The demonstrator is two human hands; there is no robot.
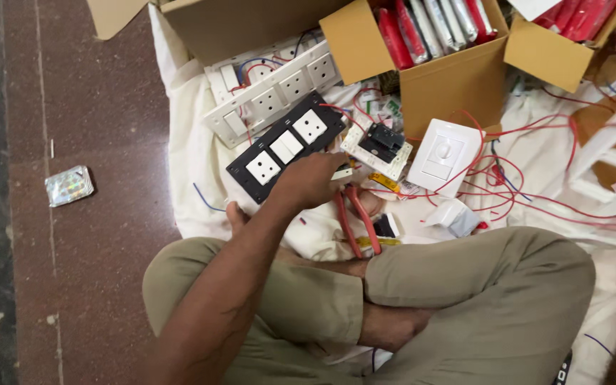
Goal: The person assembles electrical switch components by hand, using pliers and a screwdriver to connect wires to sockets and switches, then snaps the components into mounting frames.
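My left hand reaches forward from the lower left, over my crossed legs. Its fingers are closed around a small white part at the near edge of a black switch plate that carries three white modules. Red-handled pliers lie on the cloth just under the hand, handles pointing toward me. A white square module with a black insert sits right of the fingertips. My right hand is out of sight.
A long white switch board lies beyond the black plate. A white regulator plate and tangled red wires lie to the right. Open cardboard boxes of red packets stand behind. White cloth covers the floor; a foil packet lies left.
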